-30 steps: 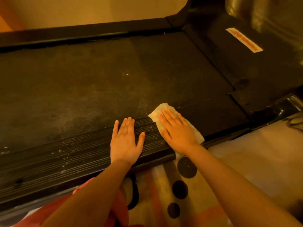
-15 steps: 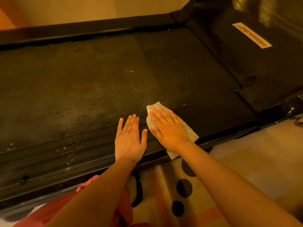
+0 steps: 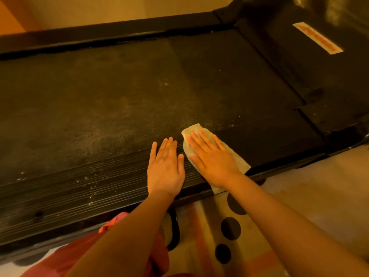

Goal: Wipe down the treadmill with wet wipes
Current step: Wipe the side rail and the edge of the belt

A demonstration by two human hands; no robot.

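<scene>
My right hand (image 3: 211, 158) lies flat on the wipe (image 3: 238, 163), fingers (image 3: 203, 139) straight and a little spread. It presses the wipe down where the belt (image 3: 119, 96) meets the ribbed rail (image 3: 79, 188) on my side of the treadmill (image 3: 119, 35). The wipe's far corner pokes out past my fingertips onto the belt, and its near end hangs over the rail's edge. My left hand (image 3: 164, 168) rests just beside it on the rail, palm down, fingers straight and close together, holding nothing. I take it for a brace.

To do this stroke well, I judge I should press evenly through the whole palm. I should draw the wipe along the ribs rather than across them, so the grooves give up their grit. The rail to my left is dotted with pale specks (image 3: 89, 177) and the belt there looks dusty. The stretch to my right looks darker and cleaner, so most of the work seems to lie leftward. My left hand sits right in that path and would have to lift or slide ahead. The wipe looks dull, so a fresh fold may be wanted.

At the far right is the motor cover (image 3: 319, 80) with its sticker (image 3: 317, 38). A dotted rug (image 3: 199, 246) lies below the rail, with a red cloth (image 3: 79, 252) by my left arm. There is also a black loop (image 3: 174, 232) on the rug, and I cannot tell what it is.
</scene>
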